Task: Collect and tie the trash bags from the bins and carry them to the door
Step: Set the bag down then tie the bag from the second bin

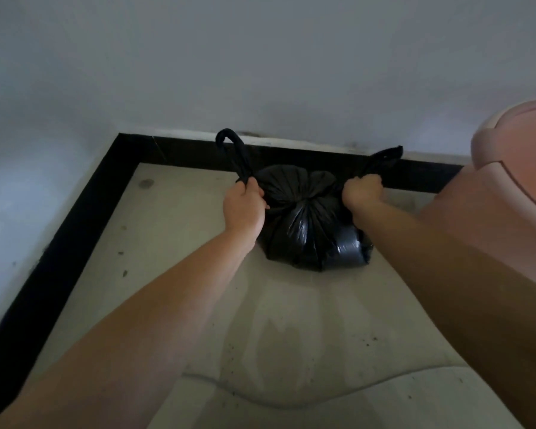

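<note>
A black trash bag (310, 230) sits on the pale floor near the wall, its top gathered into a knot at the middle. Two twisted ends of the bag stick out to either side. My left hand (245, 209) is shut on the left end, which curls up past the fist. My right hand (361, 191) is shut on the right end, whose tip points up and right. Both hands are pulled apart from the knot. A pink bin (505, 187) with a rounded lid stands just right of the bag.
A black skirting strip (75, 218) runs along the base of the white walls (260, 72), which meet in a corner at the upper left. The pale floor (291, 329) is stained and speckled with dirt.
</note>
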Available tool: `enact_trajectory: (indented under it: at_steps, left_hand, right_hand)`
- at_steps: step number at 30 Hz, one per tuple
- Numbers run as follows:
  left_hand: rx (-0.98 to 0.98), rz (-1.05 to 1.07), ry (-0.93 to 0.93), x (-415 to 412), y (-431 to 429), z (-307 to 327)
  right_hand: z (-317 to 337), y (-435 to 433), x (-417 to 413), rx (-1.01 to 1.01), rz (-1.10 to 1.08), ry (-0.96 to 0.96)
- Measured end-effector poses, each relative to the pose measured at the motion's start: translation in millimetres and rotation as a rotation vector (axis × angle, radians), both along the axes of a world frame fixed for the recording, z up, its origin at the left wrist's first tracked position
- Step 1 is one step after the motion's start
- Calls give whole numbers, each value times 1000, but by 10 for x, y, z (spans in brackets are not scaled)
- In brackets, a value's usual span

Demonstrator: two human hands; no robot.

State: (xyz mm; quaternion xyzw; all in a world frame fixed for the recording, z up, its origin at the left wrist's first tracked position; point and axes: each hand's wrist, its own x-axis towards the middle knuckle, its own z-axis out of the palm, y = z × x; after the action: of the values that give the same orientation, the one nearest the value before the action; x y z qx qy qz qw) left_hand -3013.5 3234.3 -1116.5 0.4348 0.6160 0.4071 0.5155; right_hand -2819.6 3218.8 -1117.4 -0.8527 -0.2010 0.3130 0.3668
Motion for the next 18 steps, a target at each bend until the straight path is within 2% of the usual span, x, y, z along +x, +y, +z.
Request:
enact_trajectory:
  at_steps: [2, 4, 8, 10, 12, 15, 18]
  left_hand:
    - [144, -107, 170, -22, -54, -17]
    - [307, -209, 238, -56, -82, 28]
    - [481, -302, 159, 27, 29, 243]
    - [427, -281, 74, 159, 143, 287]
    - [308, -253, -52, 282, 165, 286]
    - [106, -257, -194, 359, 50, 213]
    - [-85, -286, -266, 359, -105, 204]
  right_hand:
    - [-24, -28, -42, 105, -3, -43]
    - [-1, -84, -49, 235, 11, 18]
    - [158, -123, -103, 471, -43, 501]
    - [161, -91, -172, 525, -6, 538]
    - [89, -124, -258, 474, 34, 399]
    - [-94, -221, -297, 296, 124, 60]
    - [-175, -229, -232, 232, 235, -47]
